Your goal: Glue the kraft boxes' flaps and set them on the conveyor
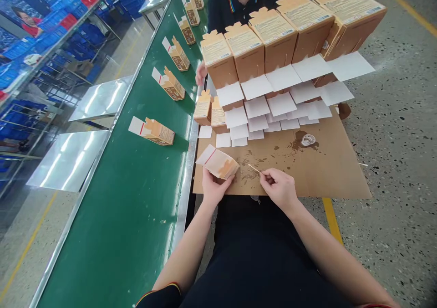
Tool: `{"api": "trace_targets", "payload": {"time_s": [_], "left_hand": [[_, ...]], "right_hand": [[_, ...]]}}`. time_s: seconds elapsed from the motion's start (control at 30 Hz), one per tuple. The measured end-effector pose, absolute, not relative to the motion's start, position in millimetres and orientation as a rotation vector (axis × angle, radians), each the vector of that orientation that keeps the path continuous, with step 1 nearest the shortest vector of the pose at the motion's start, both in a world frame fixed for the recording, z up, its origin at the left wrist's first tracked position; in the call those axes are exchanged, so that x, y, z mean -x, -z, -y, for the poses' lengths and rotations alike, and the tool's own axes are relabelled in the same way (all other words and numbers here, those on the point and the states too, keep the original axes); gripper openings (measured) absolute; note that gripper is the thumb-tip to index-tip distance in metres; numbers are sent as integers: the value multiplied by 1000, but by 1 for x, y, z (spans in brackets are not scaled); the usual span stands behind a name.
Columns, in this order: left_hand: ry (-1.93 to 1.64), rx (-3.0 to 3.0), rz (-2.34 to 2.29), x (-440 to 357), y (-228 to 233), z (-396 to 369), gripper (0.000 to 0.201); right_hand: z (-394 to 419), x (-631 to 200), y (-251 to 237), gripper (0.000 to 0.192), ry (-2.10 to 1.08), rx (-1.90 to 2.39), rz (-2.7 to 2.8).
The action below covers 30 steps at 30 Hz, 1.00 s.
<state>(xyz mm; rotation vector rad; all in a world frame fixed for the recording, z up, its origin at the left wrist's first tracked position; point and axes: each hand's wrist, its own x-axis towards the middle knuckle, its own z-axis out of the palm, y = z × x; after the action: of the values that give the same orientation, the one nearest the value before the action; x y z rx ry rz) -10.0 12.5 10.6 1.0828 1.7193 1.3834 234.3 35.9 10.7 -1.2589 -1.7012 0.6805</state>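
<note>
From the head camera I see my left hand (214, 187) near the edge of a brown cardboard sheet (334, 166). Its fingers are curled around a small brown box (220, 163) and hold it tilted, with its white flap pointing up and to the left. My right hand (280, 188) is just beside it, over the same sheet. Its fingertips are pinched shut on a thin stick (254, 168), and the far end of the stick points at the box but stays a little apart from it. There are dark wet stains on the sheet and a little clear cap (308, 139) sits in one of them. Farther back, many more boxes (269, 39) lean in rows with white flaps hanging down. To my left runs a green belt (136, 185) with boxes lying on it, one after another. Another person in dark clothes (225, 7) sits at the far end, one hand (200, 73) by the belt.
</note>
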Motion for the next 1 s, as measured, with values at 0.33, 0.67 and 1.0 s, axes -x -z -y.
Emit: {"api": "trace_targets", "payload": {"time_s": [0.33, 0.67, 1.0], "left_hand": [[-1351, -1163, -1782, 7, -11, -14, 85], [-1780, -877, -2020, 167, -47, -20, 104], [-1798, -694, -2442, 166, -5, 29, 71]], "right_hand": [[-6, -251, -29, 25, -676, 1282, 1571], [-7, -266, -35, 28, -636, 1299, 1512], [-20, -288, -40, 32, -575, 1350, 1538]]}}
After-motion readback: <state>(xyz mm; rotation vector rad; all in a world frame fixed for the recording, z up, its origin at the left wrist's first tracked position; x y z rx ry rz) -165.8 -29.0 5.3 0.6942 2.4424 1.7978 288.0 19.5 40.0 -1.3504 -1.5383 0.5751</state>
